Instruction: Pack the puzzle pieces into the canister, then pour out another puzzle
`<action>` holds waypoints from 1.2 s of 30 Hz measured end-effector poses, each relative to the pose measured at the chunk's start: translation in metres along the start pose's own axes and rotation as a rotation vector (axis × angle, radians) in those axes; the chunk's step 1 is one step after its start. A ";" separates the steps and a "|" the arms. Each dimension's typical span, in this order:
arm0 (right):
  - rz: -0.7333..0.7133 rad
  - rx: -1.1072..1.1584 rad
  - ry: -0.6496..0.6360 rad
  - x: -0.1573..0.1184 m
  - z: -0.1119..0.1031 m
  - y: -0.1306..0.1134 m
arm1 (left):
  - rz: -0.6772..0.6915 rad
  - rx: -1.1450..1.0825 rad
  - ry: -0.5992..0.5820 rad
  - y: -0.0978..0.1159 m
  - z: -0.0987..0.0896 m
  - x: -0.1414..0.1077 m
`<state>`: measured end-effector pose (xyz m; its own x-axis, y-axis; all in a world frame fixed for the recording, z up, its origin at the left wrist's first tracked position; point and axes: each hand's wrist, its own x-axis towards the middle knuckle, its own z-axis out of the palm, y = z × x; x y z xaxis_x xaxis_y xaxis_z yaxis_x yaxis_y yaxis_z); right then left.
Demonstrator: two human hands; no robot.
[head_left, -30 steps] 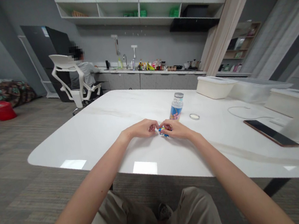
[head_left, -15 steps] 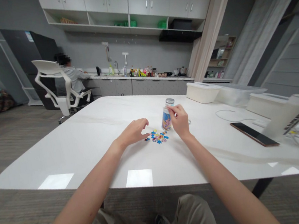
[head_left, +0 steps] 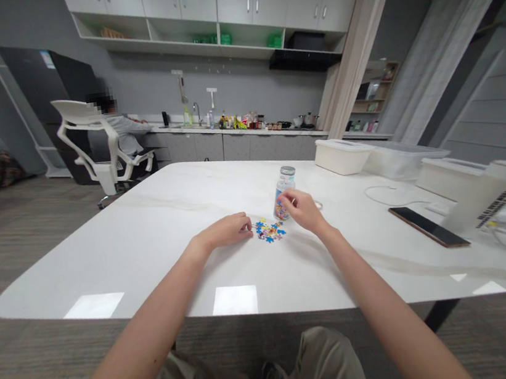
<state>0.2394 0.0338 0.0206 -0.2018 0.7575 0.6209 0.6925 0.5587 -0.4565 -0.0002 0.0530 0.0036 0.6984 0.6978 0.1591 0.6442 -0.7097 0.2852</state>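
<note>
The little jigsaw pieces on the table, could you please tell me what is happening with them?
A person's bare left hand is at the left edge of the small multicoloured jigsaw pieces on the white table. The bare right hand hovers before the clear, silver-lidded bottle; whether either holds a piece is unclear.

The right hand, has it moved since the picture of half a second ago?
Yes, the right hand is lower in view. Against the silver-capped bottle, its fingertips were near the neck and now overlap the label.

L hand (head_left: pixel 238 226) by puzzle pcs (head_left: pixel 270 231), R hand (head_left: pixel 298 206) nr bottle (head_left: pixel 286 180), white tbl (head_left: pixel 148 247)
</note>
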 end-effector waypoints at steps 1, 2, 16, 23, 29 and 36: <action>-0.025 0.019 -0.177 -0.003 0.002 -0.002 | 0.005 -0.026 0.001 -0.001 0.001 0.000; -0.053 0.027 -0.334 -0.005 0.005 -0.003 | 0.011 -0.047 0.006 -0.001 0.002 0.000; -0.146 -0.002 -0.496 -0.011 0.027 -0.003 | 0.115 -0.167 0.105 0.005 -0.003 0.002; -0.177 0.012 -0.342 -0.007 0.029 -0.009 | 0.202 -0.201 0.326 0.009 -0.004 0.005; -0.042 -0.069 0.196 -0.002 0.015 -0.007 | 0.215 -0.055 0.224 0.003 0.000 0.002; 0.151 -0.135 0.522 0.011 0.003 0.016 | 0.244 0.034 0.076 0.006 0.003 0.003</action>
<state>0.2463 0.0522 0.0186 0.2522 0.5389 0.8037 0.7765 0.3829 -0.5004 0.0067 0.0506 0.0025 0.8098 0.5099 0.2903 0.4704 -0.8599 0.1982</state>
